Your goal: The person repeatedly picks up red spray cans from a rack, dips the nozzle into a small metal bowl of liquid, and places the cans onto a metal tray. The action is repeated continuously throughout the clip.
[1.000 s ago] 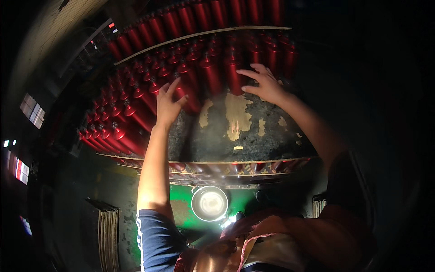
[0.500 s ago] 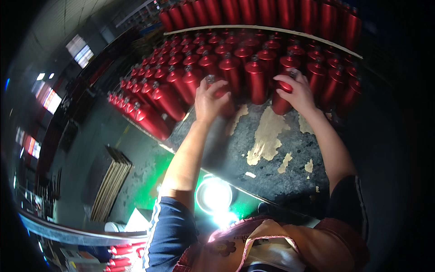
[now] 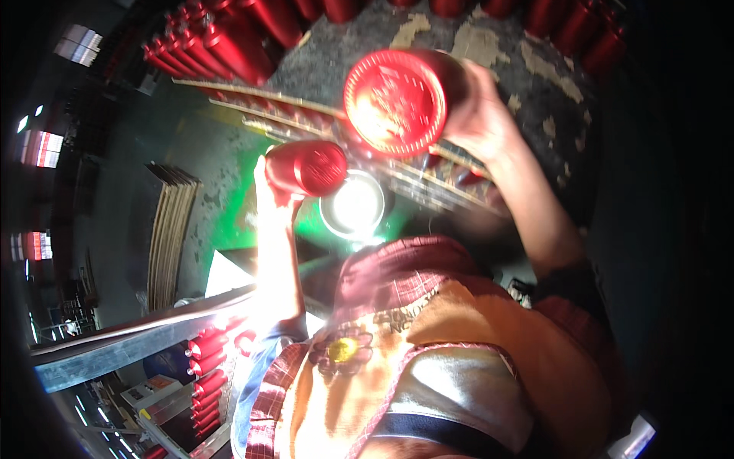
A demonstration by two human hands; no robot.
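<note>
My left hand [image 3: 269, 183] is closed round a shiny red metal bottle [image 3: 306, 167], held tilted with its base toward me. My right hand [image 3: 482, 115] grips a second red bottle [image 3: 396, 101], raised higher and farther right, its round ridged base facing me and brightly lit. The necks of both bottles are hidden from view. Beyond them lies a dark, worn board [image 3: 336, 65] with pale bare patches, and rows of upright red bottles [image 3: 241, 46] stand along its far side.
A bright round lamp [image 3: 353, 203] glares below the left bottle. Stacked boards [image 3: 174, 237] stand on the floor at left. At lower left, a metal rail [image 3: 138, 348] runs beside a row of red bottles [image 3: 206, 382]. Layered board edges [image 3: 306, 111] show under the top board.
Both hands have lifted a red bottle each off the board and drawn them toward me, turning their bases my way. The view has tipped down, showing more of my apron.
</note>
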